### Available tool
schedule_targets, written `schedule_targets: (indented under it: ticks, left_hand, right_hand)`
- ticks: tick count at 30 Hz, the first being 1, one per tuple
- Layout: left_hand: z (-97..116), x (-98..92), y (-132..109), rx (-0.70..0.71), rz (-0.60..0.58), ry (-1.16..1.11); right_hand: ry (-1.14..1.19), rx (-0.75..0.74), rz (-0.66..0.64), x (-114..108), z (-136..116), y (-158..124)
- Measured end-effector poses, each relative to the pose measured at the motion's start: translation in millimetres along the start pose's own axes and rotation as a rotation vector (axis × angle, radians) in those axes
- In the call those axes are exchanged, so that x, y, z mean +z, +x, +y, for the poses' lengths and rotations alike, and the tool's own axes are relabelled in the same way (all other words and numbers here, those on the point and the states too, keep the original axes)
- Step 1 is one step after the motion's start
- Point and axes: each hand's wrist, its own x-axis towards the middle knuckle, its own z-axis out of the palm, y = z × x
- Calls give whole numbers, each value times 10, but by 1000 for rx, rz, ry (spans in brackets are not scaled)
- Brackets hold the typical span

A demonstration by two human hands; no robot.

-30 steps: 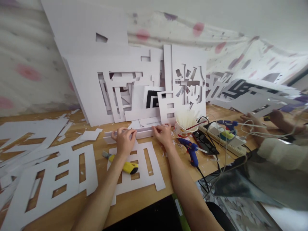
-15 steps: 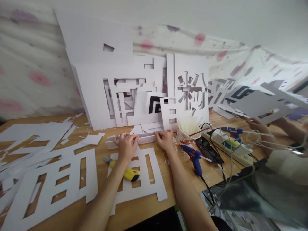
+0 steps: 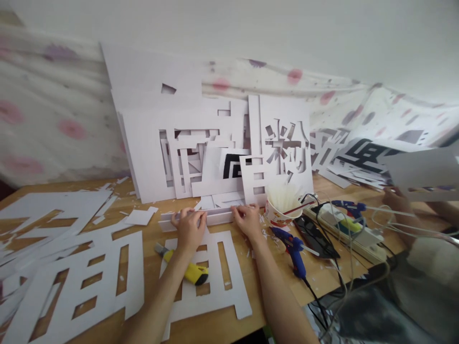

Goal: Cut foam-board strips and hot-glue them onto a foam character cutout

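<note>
Between my hands a long white foam board strip (image 3: 219, 219) stands on its edge on the table. My left hand (image 3: 190, 228) pinches it near its left part, and my right hand (image 3: 247, 220) pinches its right end. Below the strip lies a white cut-out character board (image 3: 215, 302) with rectangular openings. A yellow utility knife (image 3: 195, 274) rests on that board, partly behind my left forearm. The undersides of my fingertips are hidden. Just right of my right hand stands a paper cup (image 3: 274, 215) full of glue sticks.
A blue glue gun (image 3: 294, 251), a black phone (image 3: 315, 236) and a power strip (image 3: 369, 249) with cables lie at right. White boards (image 3: 147, 167) lean against the curtain. Cut-out sheets (image 3: 107, 286) cover the left. Another person's hand (image 3: 396, 203) holds a board.
My hands keep their grip on the strip, which stays in place. The whole view has shifted slightly, so things sit lower. At right, the other person's board has moved rightward.
</note>
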Motion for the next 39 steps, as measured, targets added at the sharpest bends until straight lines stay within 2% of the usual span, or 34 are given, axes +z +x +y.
schedule_targets:
  ticks: [10,39]
  left_hand:
    - [24,-15,7,-19,22,-8]
    - [32,-9,5,-10,-10,-20]
  right_hand:
    - [13,-8,15,11,14,-1]
    - [-13,0,-3,-9,-11,8]
